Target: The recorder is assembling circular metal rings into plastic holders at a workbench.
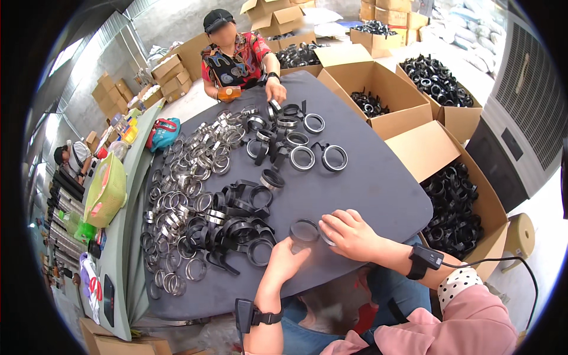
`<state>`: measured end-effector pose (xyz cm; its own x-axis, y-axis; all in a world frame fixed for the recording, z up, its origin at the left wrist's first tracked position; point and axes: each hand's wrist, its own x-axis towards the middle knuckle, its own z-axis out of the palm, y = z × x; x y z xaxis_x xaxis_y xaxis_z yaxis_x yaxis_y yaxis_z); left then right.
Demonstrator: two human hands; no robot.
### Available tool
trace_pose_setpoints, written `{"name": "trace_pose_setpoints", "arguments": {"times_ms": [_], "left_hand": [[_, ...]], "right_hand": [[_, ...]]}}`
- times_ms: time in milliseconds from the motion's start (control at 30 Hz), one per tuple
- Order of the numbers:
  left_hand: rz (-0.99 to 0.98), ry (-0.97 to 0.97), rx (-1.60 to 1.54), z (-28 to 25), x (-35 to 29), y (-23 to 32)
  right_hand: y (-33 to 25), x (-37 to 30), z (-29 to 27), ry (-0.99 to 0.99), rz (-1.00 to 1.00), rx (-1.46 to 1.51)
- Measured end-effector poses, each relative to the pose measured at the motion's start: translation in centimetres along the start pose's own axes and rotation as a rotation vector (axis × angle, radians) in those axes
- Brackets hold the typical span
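Near the front edge of the table, my left hand (286, 260) grips a black plastic ring (305, 231), held tilted with its opening up. Just to its right, my right hand (353, 238) has its fingers curled over a silver metal ring (326, 238), mostly hidden under the palm and close to the black one. Left of my hands lies a heap of black rings with tabs (236, 228). Beyond and beside it spreads a large pile of loose silver rings (201, 157). Farther back, several black rings with silver inserts (302, 158) lie on the dark cloth.
The dark-covered table (378, 183) lies before me. Across it sits a co-worker (234, 59), one hand on a ring. Cardboard boxes of black rings (452, 207) stand along the right, beside a large grey air cooler (520, 112). A green basket (106, 192) stands on the left bench.
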<state>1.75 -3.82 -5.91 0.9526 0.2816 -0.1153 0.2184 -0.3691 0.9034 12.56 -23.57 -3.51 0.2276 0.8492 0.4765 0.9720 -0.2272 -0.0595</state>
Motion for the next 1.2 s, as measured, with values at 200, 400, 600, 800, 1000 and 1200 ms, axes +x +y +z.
{"name": "trace_pose_setpoints", "arguments": {"times_ms": [200, 400, 600, 800, 1000, 1200], "left_hand": [[-0.209, -0.251, 0.024, -0.4, -0.2, 3.7], [-0.092, -0.247, 0.039, -0.1, -0.1, 3.0], [-0.215, -0.324, 0.14, -0.4, 0.3, 4.0], [-0.173, -0.315, 0.139, -0.5, 0.4, 3.1], [-0.164, -0.287, 0.074, -0.4, 0.5, 2.9], [-0.185, -0.36, 0.158, -0.8, 0.7, 3.9]], "right_hand": [[0.3, 1.0, -1.4, 0.098, -0.109, -0.204], [1.8, 0.6, 0.2, -0.041, 0.063, 0.387], [0.8, 0.5, 3.3, -0.079, 0.064, 0.571], [0.8, 1.3, 3.8, -0.104, 0.007, 0.52], [1.1, 1.5, 4.0, -0.141, -0.017, 0.518], [1.3, 1.6, 4.3, -0.172, -0.042, 0.512]]}}
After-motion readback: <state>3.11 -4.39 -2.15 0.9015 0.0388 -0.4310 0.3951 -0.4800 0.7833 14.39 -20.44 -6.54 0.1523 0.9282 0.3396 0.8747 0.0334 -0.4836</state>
